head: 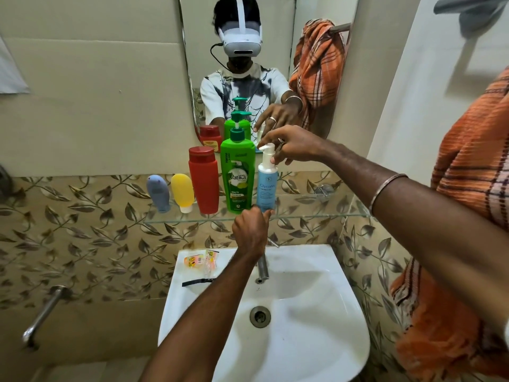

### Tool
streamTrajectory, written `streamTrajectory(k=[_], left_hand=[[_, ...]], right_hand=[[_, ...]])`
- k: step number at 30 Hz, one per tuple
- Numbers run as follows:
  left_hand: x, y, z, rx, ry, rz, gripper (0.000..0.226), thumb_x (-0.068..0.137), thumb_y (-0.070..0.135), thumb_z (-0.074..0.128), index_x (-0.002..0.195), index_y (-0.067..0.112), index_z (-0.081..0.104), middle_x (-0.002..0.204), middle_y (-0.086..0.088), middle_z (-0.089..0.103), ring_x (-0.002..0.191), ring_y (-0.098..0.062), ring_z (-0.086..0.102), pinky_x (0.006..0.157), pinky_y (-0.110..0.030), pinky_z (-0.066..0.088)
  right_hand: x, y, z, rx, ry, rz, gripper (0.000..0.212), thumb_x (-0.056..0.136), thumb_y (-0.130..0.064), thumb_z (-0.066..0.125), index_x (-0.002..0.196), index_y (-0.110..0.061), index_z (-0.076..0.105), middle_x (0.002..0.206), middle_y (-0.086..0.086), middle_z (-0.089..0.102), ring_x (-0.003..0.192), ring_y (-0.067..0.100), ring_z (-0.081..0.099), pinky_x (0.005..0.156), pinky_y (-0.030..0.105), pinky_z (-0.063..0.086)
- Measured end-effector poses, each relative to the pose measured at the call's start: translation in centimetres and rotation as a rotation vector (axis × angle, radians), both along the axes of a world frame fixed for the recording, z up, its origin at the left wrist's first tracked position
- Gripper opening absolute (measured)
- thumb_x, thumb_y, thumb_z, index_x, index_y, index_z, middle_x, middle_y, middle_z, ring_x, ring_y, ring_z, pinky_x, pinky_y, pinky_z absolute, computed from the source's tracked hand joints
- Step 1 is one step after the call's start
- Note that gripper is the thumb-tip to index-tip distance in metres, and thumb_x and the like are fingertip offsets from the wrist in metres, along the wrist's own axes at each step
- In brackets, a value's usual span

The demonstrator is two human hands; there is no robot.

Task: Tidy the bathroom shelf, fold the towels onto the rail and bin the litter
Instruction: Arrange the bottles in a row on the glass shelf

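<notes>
Standing upright on the clear glass shelf [303,215] are five containers, left to right: grey-blue squeeze tube [158,192], yellow squeeze tube [183,192], red plastic bottle [203,180], green pump shampoo bottle [237,172], pale blue pump bottle [267,180]. Below sits one white ceramic basin [341,312] against leaf-patterned tiles. Left hand [249,231] grips the blue bottle's base; right hand [292,146] pinches its pump, which points left.

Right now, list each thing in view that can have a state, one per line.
Blue pump bottle: upright on the glass shelf, held by both hands.
Right hand: fingers on its pump.
Left hand: at its base.
Green shampoo bottle: upright.
Red bottle: upright, capped.
Yellow tube: cap down.
Wrappers: on the sink rim.
Orange towel: hanging, unfolded.
</notes>
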State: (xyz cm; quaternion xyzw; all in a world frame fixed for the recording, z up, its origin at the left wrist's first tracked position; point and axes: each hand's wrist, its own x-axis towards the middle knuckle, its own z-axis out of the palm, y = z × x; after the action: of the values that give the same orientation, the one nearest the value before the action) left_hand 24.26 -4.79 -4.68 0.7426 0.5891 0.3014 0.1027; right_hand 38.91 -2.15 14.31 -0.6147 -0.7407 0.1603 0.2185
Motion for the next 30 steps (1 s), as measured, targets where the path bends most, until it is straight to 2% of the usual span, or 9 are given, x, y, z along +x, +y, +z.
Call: streamTrajectory(k=[4, 7, 14, 19, 22, 24, 26, 28, 30], left_hand=[[0.2, 0.0, 0.0, -0.003, 0.007, 0.004, 0.043, 0.095, 0.049, 0.058, 0.11, 0.009, 0.064, 0.099, -0.007, 0.069, 0.09, -0.022, 0.067, 0.07, -0.034, 0.056], [0.3, 0.1, 0.0, -0.016, 0.01, -0.003, 0.043, 0.096, 0.048, 0.058, 0.109, 0.009, 0.064, 0.099, -0.007, 0.07, 0.089, -0.022, 0.068, 0.071, -0.035, 0.057], [0.0, 0.0, 0.6, -0.02, 0.006, -0.028, 0.041, 0.093, 0.048, 0.062, 0.106, 0.009, 0.065, 0.098, -0.006, 0.069, 0.087, -0.02, 0.068, 0.062, -0.028, 0.049], [-0.8, -0.5, 1.1, -0.018, -0.011, -0.044, 0.039, 0.092, 0.046, 0.065, 0.106, 0.01, 0.065, 0.098, -0.006, 0.07, 0.086, -0.02, 0.068, 0.06, -0.028, 0.05], [-1.7, -0.9, 1.5, 0.003, -0.009, -0.068, 0.038, 0.091, 0.046, 0.067, 0.106, 0.01, 0.067, 0.097, -0.004, 0.07, 0.077, -0.015, 0.061, 0.055, -0.024, 0.041], [-2.4, -1.3, 1.9, 0.021, 0.001, -0.078, 0.039, 0.09, 0.047, 0.067, 0.105, 0.011, 0.067, 0.094, -0.004, 0.07, 0.072, -0.013, 0.055, 0.051, -0.022, 0.035], [-3.1, -1.8, 2.4, 0.04, 0.005, -0.089, 0.041, 0.089, 0.049, 0.067, 0.104, 0.011, 0.067, 0.091, -0.003, 0.069, 0.071, -0.013, 0.054, 0.049, -0.022, 0.032], [-3.7, -2.5, 2.9, 0.054, 0.008, -0.115, 0.043, 0.089, 0.051, 0.066, 0.105, 0.011, 0.067, 0.088, -0.001, 0.065, 0.073, -0.014, 0.057, 0.053, -0.024, 0.038], [-4.0, -3.2, 3.6, 0.062, -0.002, -0.156, 0.047, 0.09, 0.053, 0.065, 0.109, 0.01, 0.066, 0.093, -0.003, 0.068, 0.08, -0.018, 0.065, 0.057, -0.027, 0.048]], right_hand=[[0.1, -0.3, 0.0, 0.003, -0.007, 0.014, 0.048, 0.087, -0.003, 0.072, 0.13, -0.022, 0.063, 0.121, 0.009, 0.063, 0.087, 0.017, 0.068, 0.062, 0.028, 0.058], [0.1, -0.4, -0.1, 0.004, -0.009, 0.029, 0.049, 0.087, -0.005, 0.072, 0.132, -0.022, 0.062, 0.123, 0.008, 0.063, 0.093, 0.024, 0.068, 0.063, 0.03, 0.056], [0.3, -0.7, -0.5, 0.04, -0.025, 0.038, 0.054, 0.088, -0.006, 0.071, 0.135, -0.03, 0.059, 0.117, -0.007, 0.056, 0.089, 0.005, 0.06, 0.052, 0.016, 0.048], [0.3, -0.8, -0.4, 0.019, -0.027, -0.015, 0.066, 0.087, -0.003, 0.072, 0.144, -0.028, 0.049, 0.105, -0.01, 0.055, 0.086, 0.007, 0.06, 0.046, 0.009, 0.045], [-0.1, -1.3, -0.5, 0.027, -0.026, -0.066, 0.072, 0.086, -0.001, 0.071, 0.147, -0.028, 0.044, 0.105, -0.009, 0.055, 0.087, 0.007, 0.06, 0.046, 0.008, 0.045], [-0.4, -1.9, -0.6, 0.033, -0.011, -0.103, 0.075, 0.086, 0.0, 0.071, 0.149, -0.026, 0.041, 0.111, -0.005, 0.058, 0.089, 0.005, 0.059, 0.048, 0.008, 0.046], [-0.9, -2.8, -0.5, 0.04, -0.011, -0.148, 0.078, 0.084, -0.001, 0.073, 0.151, -0.024, 0.039, 0.116, -0.001, 0.06, 0.095, 0.007, 0.059, 0.06, 0.012, 0.047], [-1.6, -4.1, -0.3, 0.055, -0.004, -0.194, 0.079, 0.084, -0.003, 0.074, 0.151, -0.022, 0.037, 0.122, 0.001, 0.062, 0.108, 0.016, 0.061, 0.073, 0.02, 0.048], [-2.2, -5.7, 0.0, 0.09, -0.023, -0.249, 0.078, 0.085, -0.007, 0.074, 0.152, -0.02, 0.036, 0.132, 0.007, 0.061, 0.119, 0.023, 0.06, 0.084, 0.028, 0.05]])
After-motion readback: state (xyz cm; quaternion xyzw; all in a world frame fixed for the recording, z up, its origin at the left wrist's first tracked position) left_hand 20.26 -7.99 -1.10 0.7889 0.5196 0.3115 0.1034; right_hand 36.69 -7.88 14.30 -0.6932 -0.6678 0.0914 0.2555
